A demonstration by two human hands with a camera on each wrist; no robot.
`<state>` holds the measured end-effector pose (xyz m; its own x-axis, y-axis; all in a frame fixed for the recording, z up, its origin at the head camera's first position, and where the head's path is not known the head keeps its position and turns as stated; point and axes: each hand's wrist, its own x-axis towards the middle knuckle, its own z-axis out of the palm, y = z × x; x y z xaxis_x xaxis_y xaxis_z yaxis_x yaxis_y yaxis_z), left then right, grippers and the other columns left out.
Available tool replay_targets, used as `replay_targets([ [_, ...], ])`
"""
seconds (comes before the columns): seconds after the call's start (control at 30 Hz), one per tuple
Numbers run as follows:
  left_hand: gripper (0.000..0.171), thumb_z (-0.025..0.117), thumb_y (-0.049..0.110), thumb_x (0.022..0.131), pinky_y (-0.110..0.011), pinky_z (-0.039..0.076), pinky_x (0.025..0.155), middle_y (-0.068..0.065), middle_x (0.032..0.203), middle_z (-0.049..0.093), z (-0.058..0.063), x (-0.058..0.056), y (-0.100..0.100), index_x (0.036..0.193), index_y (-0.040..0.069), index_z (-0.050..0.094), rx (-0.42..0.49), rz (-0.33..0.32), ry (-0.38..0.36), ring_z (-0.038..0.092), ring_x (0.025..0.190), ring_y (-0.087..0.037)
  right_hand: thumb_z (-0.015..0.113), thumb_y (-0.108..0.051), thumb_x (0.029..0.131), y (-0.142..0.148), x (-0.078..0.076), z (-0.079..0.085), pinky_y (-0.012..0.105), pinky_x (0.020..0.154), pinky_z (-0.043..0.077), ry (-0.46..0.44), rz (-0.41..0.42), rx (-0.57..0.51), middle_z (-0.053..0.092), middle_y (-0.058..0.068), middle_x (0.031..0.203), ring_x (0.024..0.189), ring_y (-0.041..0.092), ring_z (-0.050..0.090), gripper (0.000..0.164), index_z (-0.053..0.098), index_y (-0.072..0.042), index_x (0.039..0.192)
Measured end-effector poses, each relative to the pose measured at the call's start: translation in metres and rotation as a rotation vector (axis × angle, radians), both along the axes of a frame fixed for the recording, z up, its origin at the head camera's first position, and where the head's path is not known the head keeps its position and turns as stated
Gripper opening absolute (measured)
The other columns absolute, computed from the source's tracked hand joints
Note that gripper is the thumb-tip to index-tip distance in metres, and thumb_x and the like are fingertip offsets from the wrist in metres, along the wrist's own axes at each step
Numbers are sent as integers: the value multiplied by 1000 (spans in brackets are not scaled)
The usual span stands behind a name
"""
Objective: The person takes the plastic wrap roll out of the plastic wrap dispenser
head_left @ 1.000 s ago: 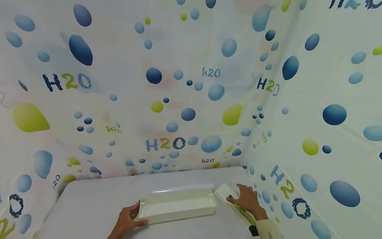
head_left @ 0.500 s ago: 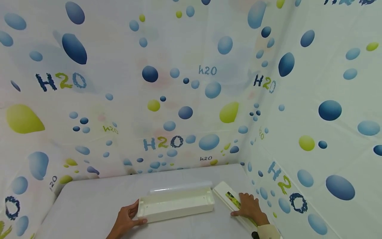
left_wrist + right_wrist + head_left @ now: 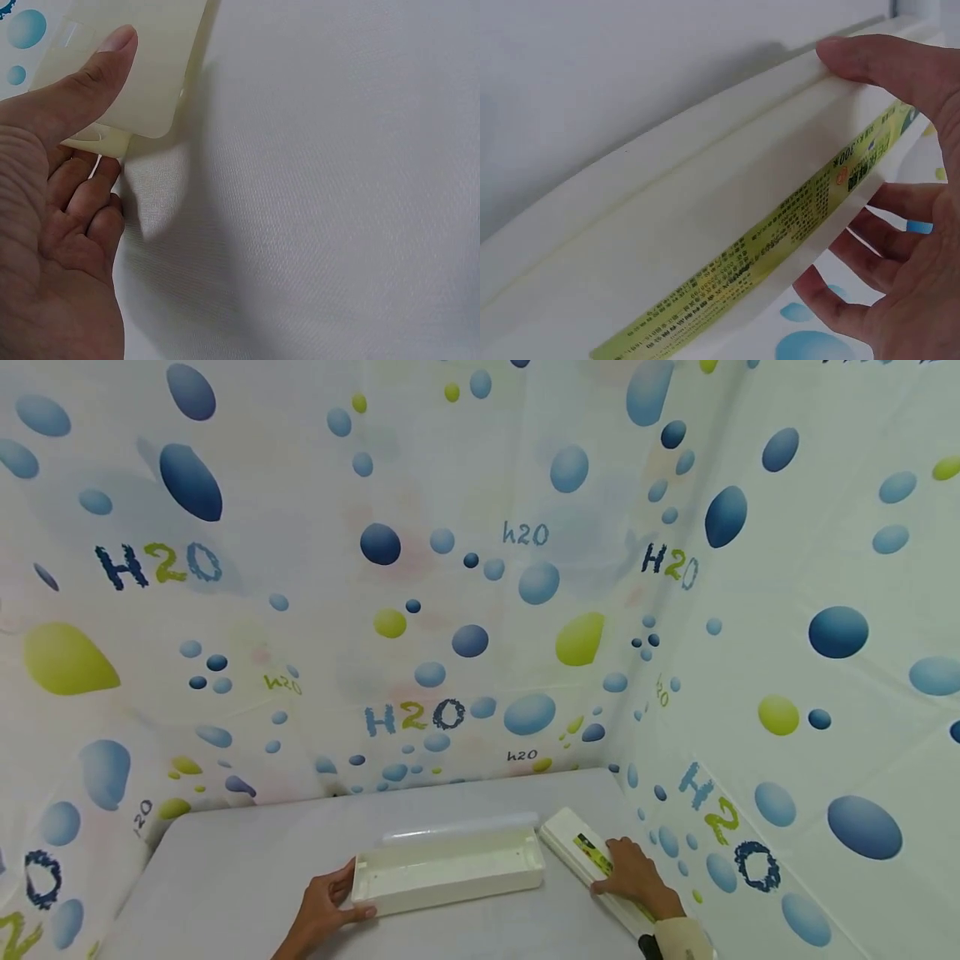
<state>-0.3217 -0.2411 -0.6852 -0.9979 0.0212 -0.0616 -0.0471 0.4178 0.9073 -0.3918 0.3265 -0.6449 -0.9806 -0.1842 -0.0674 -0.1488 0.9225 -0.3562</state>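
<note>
A long cream plastic box base (image 3: 442,893), its top uncovered, lies across the table in the head view. My left hand (image 3: 322,902) holds its left end, thumb (image 3: 112,67) on the front wall and fingers at the end and behind. To the right lies a long cling film box lid (image 3: 566,829), slanting toward me, with a green and yellow printed label (image 3: 757,247). My right hand (image 3: 636,878) grips this lid across its width, thumb (image 3: 862,60) on the near long edge, fingers along the opposite edge. Behind the base lies a clear, shiny film roll (image 3: 461,828).
A white cloth covers the table (image 3: 247,860). Patterned sheeting (image 3: 465,568) with drops and "H2O" lettering stands behind the table and at both sides. A small black object (image 3: 649,947) shows at the lid's near end, beside my right sleeve (image 3: 682,939).
My right hand has come down and toward me along the lid, from spread fingers to a grip across it, baring more of the label. The left hand keeps its hold on the base.
</note>
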Motion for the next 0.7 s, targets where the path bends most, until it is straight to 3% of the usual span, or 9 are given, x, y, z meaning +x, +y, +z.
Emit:
replay_targets([
  [0.07,103,101,20,78,-40,62,112,-31,156,56,0,-1,0,157,-13,45,0,9,6,61,143,-47,92,-56,79,6,-6,-2,49,64,52,32,37,-4,62,18,101,84,26,53,92,62,13,132],
  [0.17,102,101,20,79,-41,61,114,-29,156,56,2,-1,0,158,-12,45,-2,11,8,61,144,-45,90,-55,80,7,-8,10,49,68,53,41,61,-36,63,19,104,86,26,53,92,62,14,134],
  [0.27,101,100,19,79,-45,59,115,-30,157,55,2,-1,0,158,-12,45,5,6,9,60,144,-47,96,-43,73,-5,-5,38,43,73,51,0,47,-93,63,14,103,88,25,52,85,65,10,132],
  [0.43,101,100,17,78,-43,59,115,-31,156,55,1,1,1,157,-13,45,17,-1,16,60,144,-47,96,-33,73,-23,-13,68,36,75,49,10,48,-67,63,6,104,91,19,53,77,67,3,135],
  [0.7,99,100,16,78,-34,61,112,-32,155,56,0,5,1,156,-14,46,35,-4,53,59,144,-48,96,-31,75,-71,-35,108,48,89,57,45,164,-41,67,11,125,104,22,58,86,62,-1,148],
])
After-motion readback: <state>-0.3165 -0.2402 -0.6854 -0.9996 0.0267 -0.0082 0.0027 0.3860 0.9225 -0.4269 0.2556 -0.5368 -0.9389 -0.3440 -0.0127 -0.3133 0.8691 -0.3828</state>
